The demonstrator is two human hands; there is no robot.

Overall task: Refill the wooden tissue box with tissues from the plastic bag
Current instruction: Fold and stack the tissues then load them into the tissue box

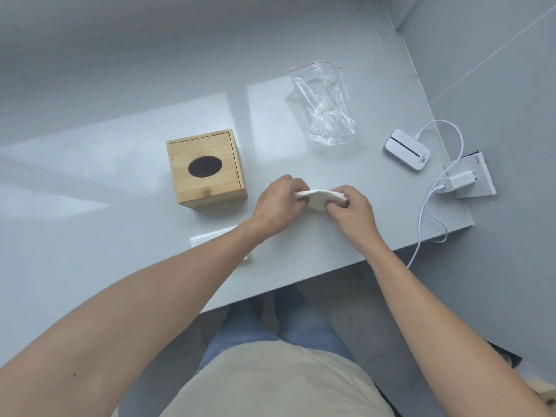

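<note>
2 hands meet at the frame's centre: my left hand [278, 203] and right hand [350, 210] each keep a closed grip on opposite ends of the white tissues [319, 198], just above the counter [120, 191]. I see the wooden tissue box [206, 168] left of them, lid on, and the plastic bag [323, 103] lying in the upper right.

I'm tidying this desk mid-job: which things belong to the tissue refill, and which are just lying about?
Part of the job:
- wooden tissue box
- plastic bag, looks empty
- tissues, held by left hand and right hand

Lying about:
- white device
- charger with cable
- white sheet under the left forearm
</note>
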